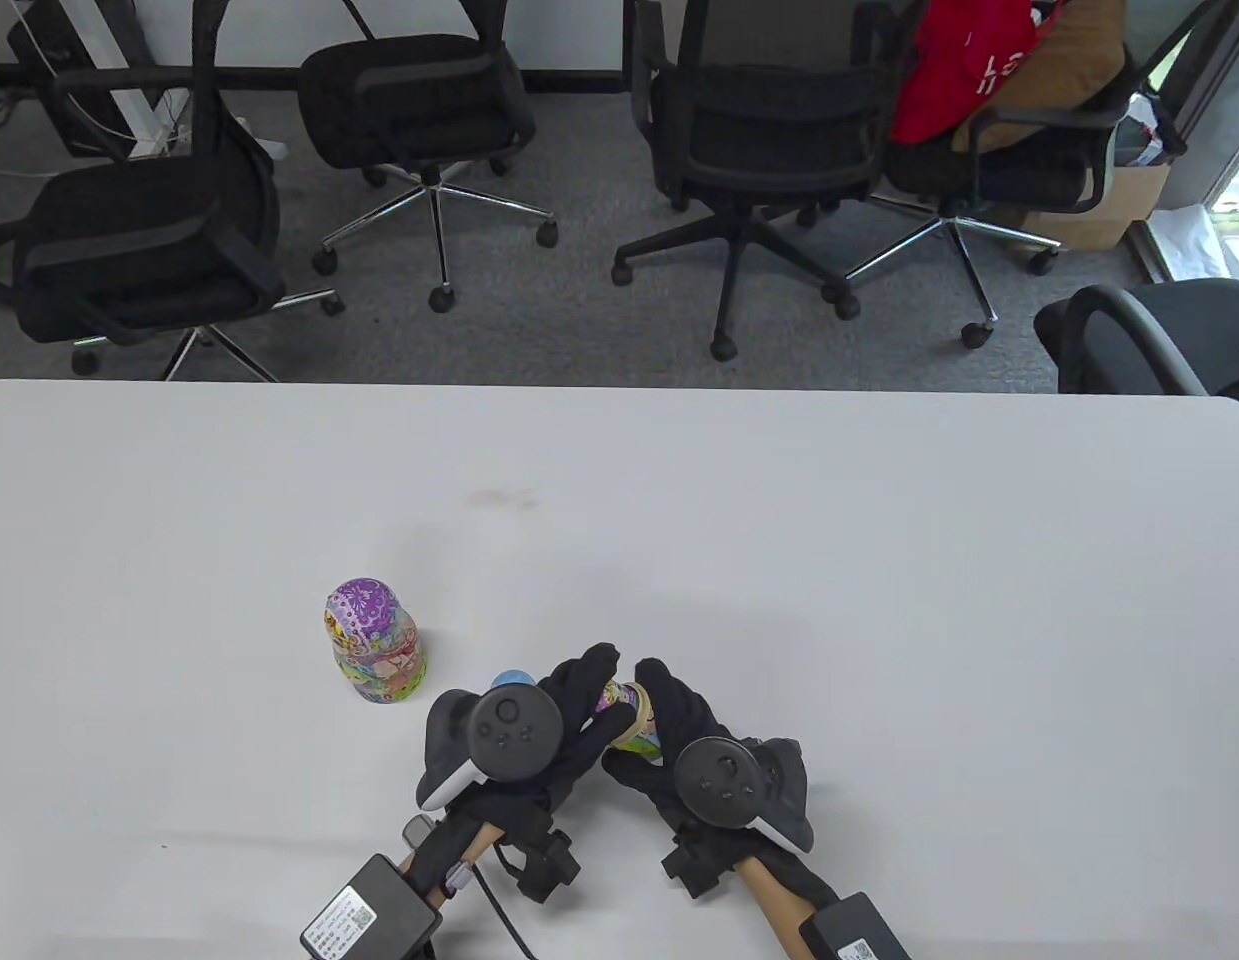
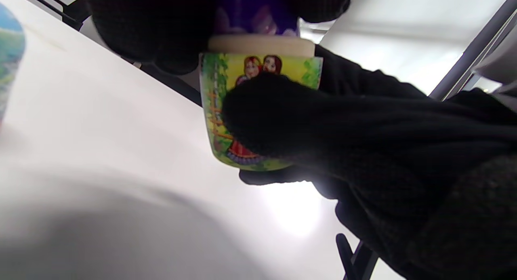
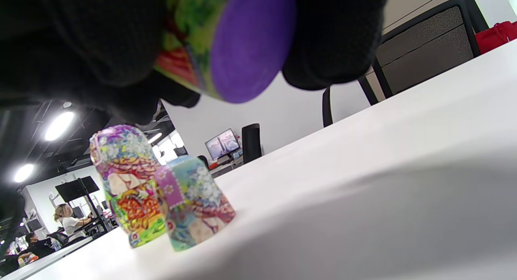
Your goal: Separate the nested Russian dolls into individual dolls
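Both gloved hands meet near the front edge of the white table (image 1: 879,560), holding one small painted wooden doll between them, lifted off the surface. The left hand (image 1: 539,745) has its fingers (image 2: 161,25) closed around the purple upper half (image 2: 254,13) of that doll, while the right hand (image 1: 699,750) grips the green-and-yellow lower half (image 2: 214,110) with figures painted on it; its fingers (image 2: 282,114) wrap across the front. In the left wrist view a pale bare-wood rim (image 2: 261,45) shows between the two halves, so they sit slightly parted at the seam rather than flush. From the right wrist view the flat purple base (image 3: 250,41) of the lower half faces the camera, clamped between dark fingertips (image 3: 335,37) on either side.

To the left and slightly farther away, a larger doll with a purple head and multicoloured floral body (image 1: 372,642) stands upright on the table, whole and apart from the hands. A blue-toned doll piece (image 3: 194,203) stands on the table just beside it in the right wrist view, overlapping it there; in the table view only its blue top (image 1: 513,682) peeks out behind the left hand's tracker (image 1: 509,735). Whether these two touch cannot be told.

Black office chairs (image 1: 749,150) stand on the grey carpet beyond the far edge of the table.
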